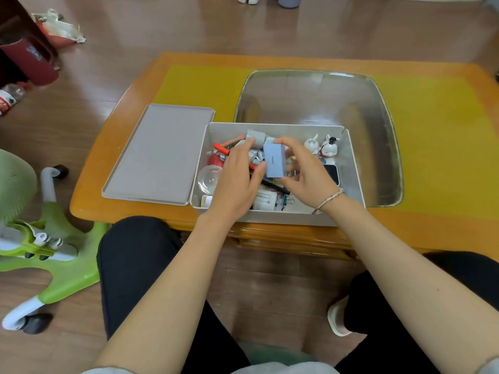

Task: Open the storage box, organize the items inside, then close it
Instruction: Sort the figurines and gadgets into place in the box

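The white storage box stands open at the table's near edge, full of mixed small items. Its grey lid lies flat on the table just left of it. Over the middle of the box, my right hand pinches a small blue rectangular box between thumb and fingers. My left hand touches the blue box's left side with its thumb, fingers extended. Inside the storage box lie red pens, a grey cylinder, two white rabbit figurines, a clear round dish and a black device.
A large glass panel is set in the orange wooden table, with yellow mats around it. A green and white child's ride-on stands on the floor at left. A dark red bin stands far left.
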A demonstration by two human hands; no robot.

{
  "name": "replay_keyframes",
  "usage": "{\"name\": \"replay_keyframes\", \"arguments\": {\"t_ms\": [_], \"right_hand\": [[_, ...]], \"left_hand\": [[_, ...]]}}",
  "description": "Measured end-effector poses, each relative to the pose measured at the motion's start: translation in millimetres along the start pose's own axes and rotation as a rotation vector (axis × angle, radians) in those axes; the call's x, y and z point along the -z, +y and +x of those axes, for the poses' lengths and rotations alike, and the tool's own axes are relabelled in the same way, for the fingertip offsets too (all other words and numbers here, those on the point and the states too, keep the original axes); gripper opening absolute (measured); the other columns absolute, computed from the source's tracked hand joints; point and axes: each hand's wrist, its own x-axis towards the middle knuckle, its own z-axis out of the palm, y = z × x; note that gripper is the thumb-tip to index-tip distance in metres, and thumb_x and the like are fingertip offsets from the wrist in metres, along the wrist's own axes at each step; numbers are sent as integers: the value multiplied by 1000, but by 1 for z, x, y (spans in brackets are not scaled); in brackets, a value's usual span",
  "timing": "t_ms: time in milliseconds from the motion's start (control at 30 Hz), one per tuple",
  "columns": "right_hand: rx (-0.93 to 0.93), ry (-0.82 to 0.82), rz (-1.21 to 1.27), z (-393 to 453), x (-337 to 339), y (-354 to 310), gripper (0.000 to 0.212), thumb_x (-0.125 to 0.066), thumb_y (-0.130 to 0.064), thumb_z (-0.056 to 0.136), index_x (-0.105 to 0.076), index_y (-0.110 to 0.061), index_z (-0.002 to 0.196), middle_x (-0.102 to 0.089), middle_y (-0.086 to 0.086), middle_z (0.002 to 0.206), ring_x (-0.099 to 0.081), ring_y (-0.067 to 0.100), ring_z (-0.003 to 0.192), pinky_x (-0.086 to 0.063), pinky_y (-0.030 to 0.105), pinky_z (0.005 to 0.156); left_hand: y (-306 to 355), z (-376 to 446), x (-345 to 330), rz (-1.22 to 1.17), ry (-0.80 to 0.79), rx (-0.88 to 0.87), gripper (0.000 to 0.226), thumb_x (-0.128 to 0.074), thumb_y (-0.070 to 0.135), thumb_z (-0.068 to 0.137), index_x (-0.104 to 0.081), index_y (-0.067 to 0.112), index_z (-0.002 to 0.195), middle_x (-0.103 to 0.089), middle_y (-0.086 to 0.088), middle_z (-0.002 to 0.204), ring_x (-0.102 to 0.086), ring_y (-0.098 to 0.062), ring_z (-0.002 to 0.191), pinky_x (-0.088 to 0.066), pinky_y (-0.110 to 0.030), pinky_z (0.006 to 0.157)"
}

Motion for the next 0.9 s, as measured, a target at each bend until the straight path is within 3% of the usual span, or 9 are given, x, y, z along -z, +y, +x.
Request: {"name": "replay_keyframes", "arguments": {"t_ms": [67, 167, 300, 367, 433, 533, 700, 800, 900], "right_hand": [[17, -6, -89, -4, 4, 1, 58, -66, -5, 81, -42, -21, 131, -48, 6, 108, -50, 5, 76, -40, 6, 62], [20, -32, -189, -11, 10, 3, 61, -57, 3, 81, -41, -23, 133, -46, 9, 111, -50, 17, 85, -42, 17, 71], [48, -47, -292, -19, 14, 7, 71, -51, 10, 79, -40, -26, 140, -46, 7, 116, -49, 20, 93, -46, 26, 75], [83, -38, -299, -23, 16, 7, 69, -50, 9, 80, -42, -21, 141, -49, 7, 117, -50, 20, 96, -47, 28, 75], [94, 46, -268, -25, 17, 6, 62, -50, 10, 81, -47, -15, 137, -56, 8, 120, -54, 22, 105, -50, 30, 82], [-56, 229, -87, -26, 21, 6, 50, -54, 6, 86, -52, -16, 130, -62, 4, 112, -60, 11, 95, -50, 14, 75], [-245, 139, 186, -36, 16, 5, 50, -56, -1, 90, -48, -21, 135, -57, -2, 127, -61, 9, 107, -55, 23, 82], [-250, 179, 261, -38, 9, 2, 47, -64, -3, 85, -53, -19, 129, -60, -5, 120, -64, 10, 102, -57, 31, 82], [-277, 244, 308, -37, 3, 0, 52, -71, -8, 81, -52, -21, 128, -61, -3, 117, -66, 13, 97, -59, 35, 77]], "left_hand": [[8, 0, -10, -120, -125, 40, 55, -44, 37, 99, -25, 19, 147, -38, 4, 139, -37, 27, 105, -34, -2, 86], [12, 0, -20, -214, -195, 92, 60, -48, 43, 97, -22, 26, 148, -50, 5, 112, -52, 16, 82, -39, -2, 66], [11, 3, -22, -334, -197, 129, 53, -61, 33, 92, -37, 26, 138, -56, 10, 84, -51, 3, 61, -42, -9, 58], [8, 4, -20, -370, -208, 136, 46, -66, 28, 89, -42, 25, 128, -58, 11, 90, -54, 3, 66, -45, -10, 61], [6, 5, -19, -399, -235, 164, 43, -69, 25, 87, -40, 27, 119, -57, 11, 105, -58, 6, 88, -49, -13, 71], [4, 4, -20, -391, -233, 148, 43, -69, 20, 87, -35, 28, 114, -53, 5, 114, -55, -2, 104, -51, -18, 80], [8, 3, -20, -446, -205, 134, 36, -58, 23, 94, -29, 27, 114, -46, 9, 115, -57, -6, 101, -53, -22, 81], [10, 0, -22, -388, -245, 151, 29, -46, 33, 100, -25, 24, 118, -46, 9, 115, -63, -5, 81, -54, -22, 72], [11, 0, -22, -339, -259, 156, 27, -38, 38, 101, -25, 24, 119, -50, 7, 113, -64, -7, 78, -55, -25, 72]]}}
